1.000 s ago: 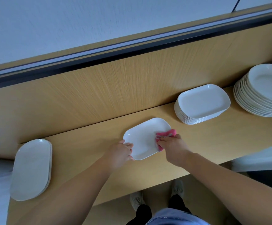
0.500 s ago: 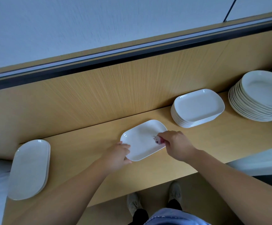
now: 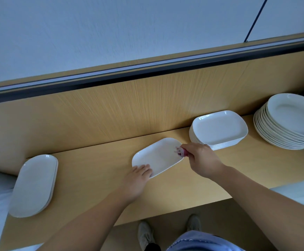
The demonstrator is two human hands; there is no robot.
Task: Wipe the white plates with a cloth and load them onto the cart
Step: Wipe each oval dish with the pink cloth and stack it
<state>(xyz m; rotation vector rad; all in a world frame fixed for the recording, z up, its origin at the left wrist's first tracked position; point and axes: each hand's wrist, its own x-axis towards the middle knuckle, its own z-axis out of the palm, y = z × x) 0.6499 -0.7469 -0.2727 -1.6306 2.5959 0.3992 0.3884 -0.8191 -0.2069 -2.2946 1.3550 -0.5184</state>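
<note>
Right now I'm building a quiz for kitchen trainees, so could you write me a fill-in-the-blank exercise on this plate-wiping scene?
1. The right hand pinches a ___ cloth against the single plate.
2. The left hand steadies that plate on a ___ counter.
3. The stack of round plates stands at the counter's ___ end.
4. The leftmost stack holds ___ plates.
Missing words: pink; wooden; right; oval.

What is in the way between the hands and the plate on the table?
Nothing visible. The left hand touches the plate at its near corner, and the right hand holds the pink cloth on its right end.
</note>
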